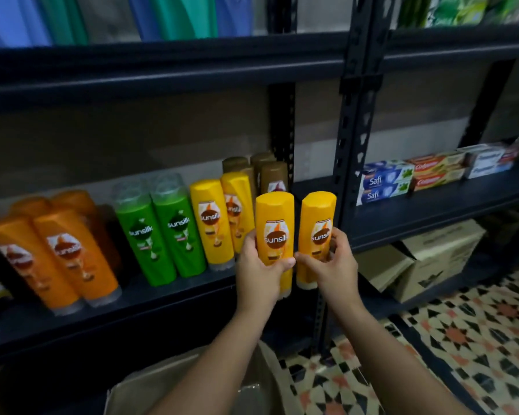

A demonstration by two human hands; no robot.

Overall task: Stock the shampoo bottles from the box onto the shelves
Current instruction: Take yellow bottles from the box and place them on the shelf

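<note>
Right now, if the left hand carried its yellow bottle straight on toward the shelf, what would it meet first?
Probably the brown bottles at the back, right of the shelved yellow bottles. The left hand and its yellow bottle seem aimed there, though depth is unclear.

Sunsilk on shampoo bottles (274, 235), Safi on toothpaste boxes (384, 187)

Your left hand (259, 269) grips one yellow Sunsilk bottle (275, 232), your right hand (331, 265) grips a second yellow bottle (315, 235). Both are upright, cap down, side by side in front of the dark shelf (162, 298), at its right end. On the shelf, left to right: orange bottles (57, 253), green bottles (162, 232), yellow bottles (219, 217), brown ones (270, 172) behind. Toothpaste boxes (385, 182) sit on the next bay. Open cardboard box (192, 381) is below your arms.
</note>
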